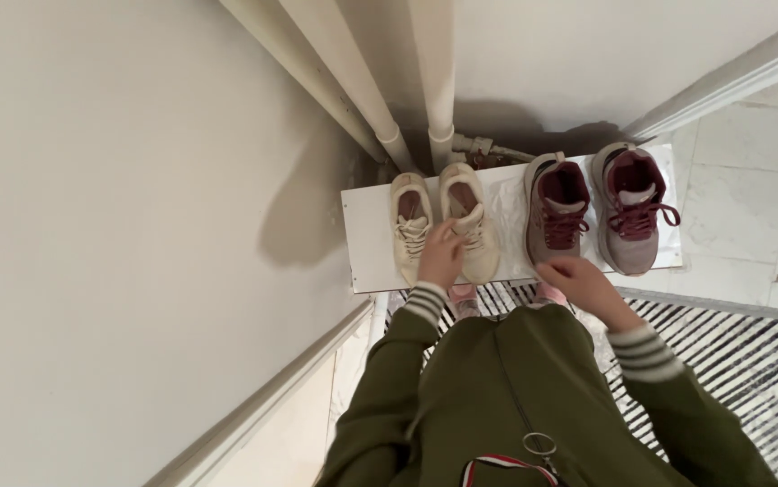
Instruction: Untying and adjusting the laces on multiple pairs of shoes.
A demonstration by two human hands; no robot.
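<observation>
— What were the hands doing?
— Left hand (441, 257) gripped a cream lace-up sneaker (472, 221); right hand (580, 281) hovered open by a maroon-and-grey sneaker (557, 209).
— Progress?
— Both pairs stood lined up on the white shelf (366, 248), seemingly near done.

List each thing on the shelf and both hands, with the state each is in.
Cream sneakers: side by side, upright, laced, toes toward the person.
Maroon-and-grey sneakers: side by side, upright, laced.
White shelf: carries both pairs.
Left hand: resting on the cream pair, between the two shoes.
Right hand: at the toe of the nearer maroon shoe; grip unclear.
</observation>
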